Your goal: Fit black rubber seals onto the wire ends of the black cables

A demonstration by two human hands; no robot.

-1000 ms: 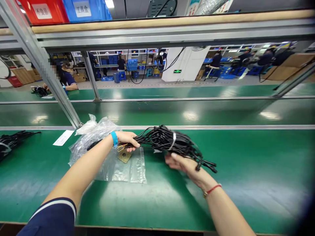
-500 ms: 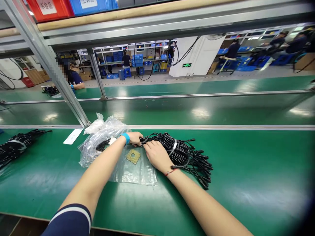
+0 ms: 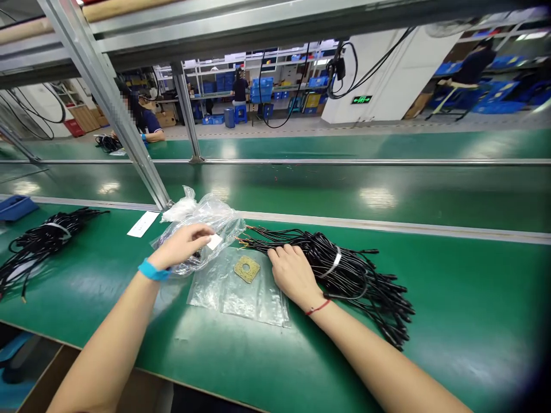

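Note:
A bundle of black cables (image 3: 357, 267), tied with a white band, lies on the green bench with bare orange and yellow wire ends pointing left. My right hand (image 3: 295, 275) is closed over the bundle near those ends. My left hand (image 3: 185, 244) is over a clear plastic bag (image 3: 219, 212), its fingers curved and thumb apart, with a small white label (image 3: 214, 241) by the fingertips. Dark contents of the bag are partly hidden by this hand. Between my hands, a yellowish square sponge (image 3: 247, 269) with a round hole rests on a flat clear bag (image 3: 241, 298).
Another tied black cable bundle (image 3: 51, 235) lies at the left, near a blue tray (image 3: 17, 207) and a white paper slip (image 3: 143, 224). A metal post (image 3: 116, 120) rises behind the bags. Across the bench sits a co-worker (image 3: 148, 123).
My left hand has let go of the cable ends and moved left to the plastic bag. The right hand remains on the bundle. The view has shifted left.

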